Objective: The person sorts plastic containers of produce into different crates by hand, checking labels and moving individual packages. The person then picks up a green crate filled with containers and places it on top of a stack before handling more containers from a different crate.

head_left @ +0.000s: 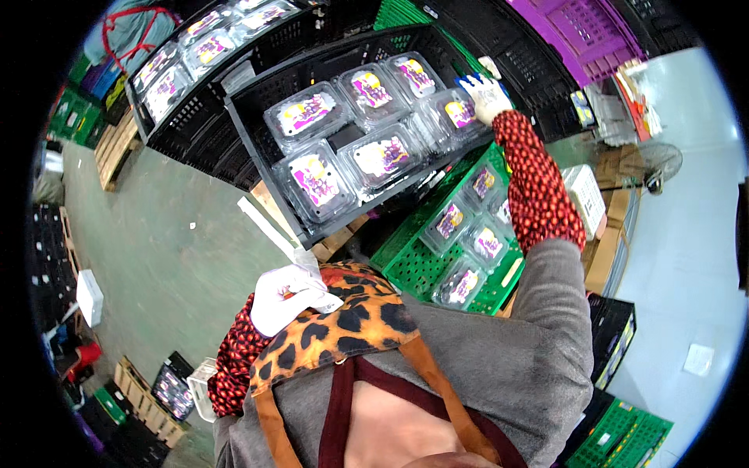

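Note:
A black crate (269, 187) in front of me holds several clear plastic clamshell boxes (308, 115) with colourful labels. My right hand (490, 100), in a white glove with blue fingertips, reaches to the crate's far right corner. Its fingers are apart beside the rightmost clamshell box (455, 115); whether they touch the box or the rim I cannot tell, and the thumb is hidden. Close to my apron (343, 320), my left hand (287, 298) is closed in a white glove around a long white paper strip (265, 226), which sticks out past the crate's near corner.
Below the black crate on the right stands a green crate (406, 261) with more clamshell boxes. Another filled black crate (187, 117) is at the far left. Stacked black and purple crates (581, 39) line the back. A fan (662, 168) and cartons stand at the right.

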